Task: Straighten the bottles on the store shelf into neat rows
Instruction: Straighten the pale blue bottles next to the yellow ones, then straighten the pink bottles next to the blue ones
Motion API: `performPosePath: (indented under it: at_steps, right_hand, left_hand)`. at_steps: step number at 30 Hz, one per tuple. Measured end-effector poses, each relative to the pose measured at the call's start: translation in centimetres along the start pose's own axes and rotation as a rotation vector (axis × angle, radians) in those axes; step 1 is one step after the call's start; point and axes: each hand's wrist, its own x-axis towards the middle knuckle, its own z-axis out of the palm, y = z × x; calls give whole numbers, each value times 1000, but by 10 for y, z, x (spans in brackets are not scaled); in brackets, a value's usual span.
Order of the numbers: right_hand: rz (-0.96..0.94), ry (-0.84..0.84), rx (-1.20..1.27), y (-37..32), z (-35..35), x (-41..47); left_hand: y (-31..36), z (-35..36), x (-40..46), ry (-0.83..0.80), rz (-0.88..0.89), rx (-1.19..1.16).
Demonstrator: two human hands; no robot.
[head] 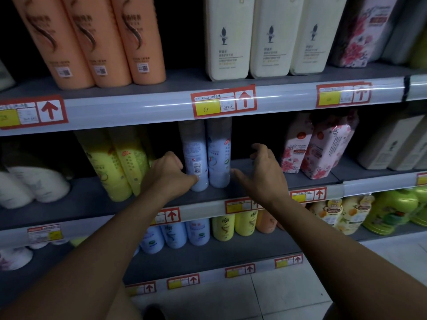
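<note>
Bracing my curled left hand [169,172] against the barcode-side blue bottle [196,162], I'd nudge gently toward my empty, spread right hand [261,174] flanking its twin [219,158] (bases level, labels forward)

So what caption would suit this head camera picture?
Left hand touching two pale blue bottles on the middle shelf, right hand open beside them.

Both bare forearms stretched forward, roughly parallel. Left hand [169,173] is curled, knuckles up, thumb poking out to the right. Right hand [263,172] is open and relaxed, fingers loosely bent, thumb pointing left.
</note>
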Motion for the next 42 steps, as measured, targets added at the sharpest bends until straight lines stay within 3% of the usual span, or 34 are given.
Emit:
performPosePath:
  at_steps: [31, 42]
  right_hand:
    - [189, 127, -83, 80, -73, -4]
    - [339, 284, -60, 120, -99, 13]
  left_hand:
    - [95, 76, -25, -343, 336, -196]
    - [139, 121, -4, -264, 329, -321]
